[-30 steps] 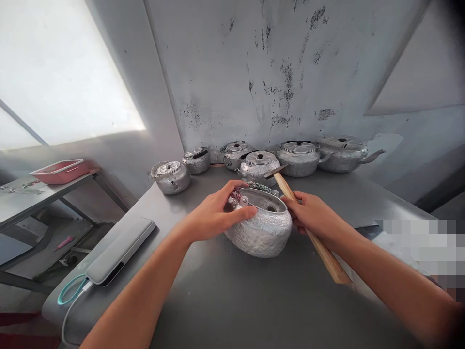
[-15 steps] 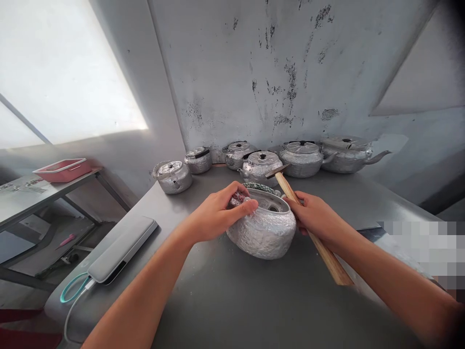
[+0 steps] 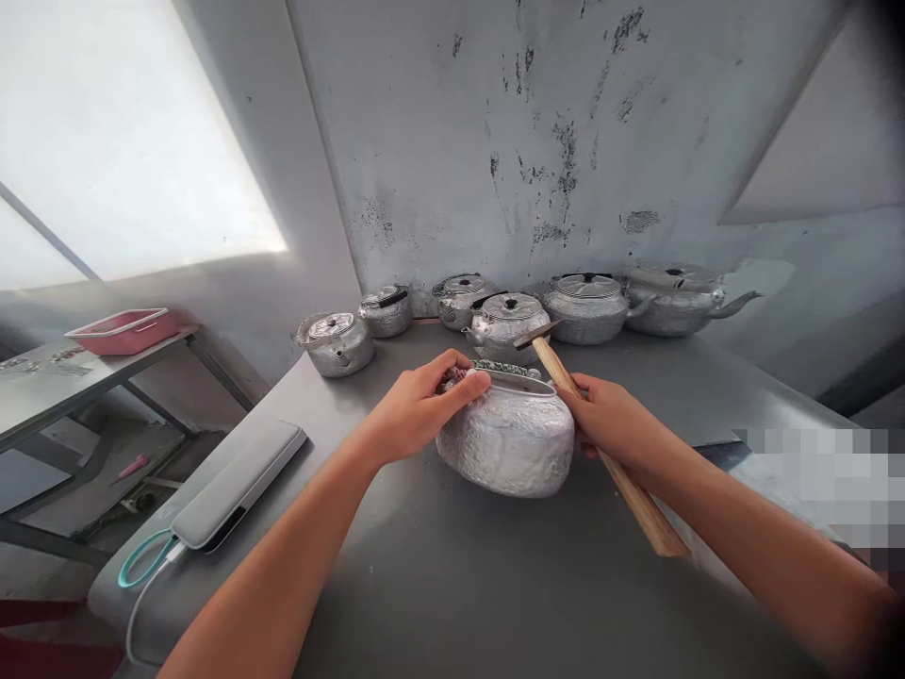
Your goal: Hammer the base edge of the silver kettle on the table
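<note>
A dented silver kettle (image 3: 507,438) without a lid is tilted over the grey table, its wrapped handle folded behind the rim. My left hand (image 3: 431,405) grips its left side, thumb over the rim and fingers at the handle's end. A hammer (image 3: 558,370) with a wooden shaft and a small metal head lies slanted in my right hand (image 3: 600,415), which is closed around the shaft at the kettle's right side. The right fingertips are partly hidden, so I cannot tell whether they also touch the kettle.
Several lidded silver kettles (image 3: 590,316) stand along the back of the table (image 3: 452,585) near the wall. A grey power bank (image 3: 240,486) with a cable lies at the left edge. A pink basket (image 3: 127,332) sits on another table farther left.
The kettle has tipped so that less of its inside shows and more of its side faces me. My left hand has shifted slightly left with it; the hammer has barely moved.
</note>
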The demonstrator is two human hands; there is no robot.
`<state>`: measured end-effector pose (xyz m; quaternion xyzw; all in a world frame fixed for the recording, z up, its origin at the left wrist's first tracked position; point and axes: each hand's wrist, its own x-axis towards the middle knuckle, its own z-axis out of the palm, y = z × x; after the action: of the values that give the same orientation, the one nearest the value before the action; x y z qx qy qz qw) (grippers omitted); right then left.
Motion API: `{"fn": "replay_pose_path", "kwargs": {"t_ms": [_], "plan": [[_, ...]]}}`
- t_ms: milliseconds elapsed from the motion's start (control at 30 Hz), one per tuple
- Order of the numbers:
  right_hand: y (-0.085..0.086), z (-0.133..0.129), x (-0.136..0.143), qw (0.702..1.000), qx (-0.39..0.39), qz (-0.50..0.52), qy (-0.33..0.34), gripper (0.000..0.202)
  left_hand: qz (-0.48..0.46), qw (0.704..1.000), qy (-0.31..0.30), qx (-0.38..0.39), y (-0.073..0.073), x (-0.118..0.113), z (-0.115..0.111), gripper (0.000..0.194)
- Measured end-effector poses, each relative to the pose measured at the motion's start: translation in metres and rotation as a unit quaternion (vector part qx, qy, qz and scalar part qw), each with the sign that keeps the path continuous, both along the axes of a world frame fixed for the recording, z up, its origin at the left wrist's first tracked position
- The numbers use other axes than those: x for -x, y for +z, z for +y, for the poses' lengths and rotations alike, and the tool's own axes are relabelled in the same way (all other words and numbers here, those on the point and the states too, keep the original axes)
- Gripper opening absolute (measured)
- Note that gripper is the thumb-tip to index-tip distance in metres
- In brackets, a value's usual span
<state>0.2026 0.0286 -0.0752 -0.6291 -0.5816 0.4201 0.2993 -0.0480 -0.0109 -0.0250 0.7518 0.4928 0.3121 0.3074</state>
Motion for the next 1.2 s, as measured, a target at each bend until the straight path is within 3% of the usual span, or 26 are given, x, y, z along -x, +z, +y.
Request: {"fn": "replay_pose_path", "kwargs": {"t_ms": [633,900,1200], "plan": [[0.003,-0.004,0.004,0.999,0.008,0.047,-0.017,0.031,-0.026,1.000,0.004,0.001,-0.004,0.005,0.007,0.032],[0.011,-0.011,0.003,0.995,-0.018,0.089,-0.045,0.025,-0.053,0.998,0.035,0.010,-0.013,0.005,0.014,0.029],[0.007,-0.009,0.005,0.994,-0.055,0.083,-0.046,0.023,-0.079,0.995,0.059,0.005,-0.025,0.006,0.027,0.030]]}}
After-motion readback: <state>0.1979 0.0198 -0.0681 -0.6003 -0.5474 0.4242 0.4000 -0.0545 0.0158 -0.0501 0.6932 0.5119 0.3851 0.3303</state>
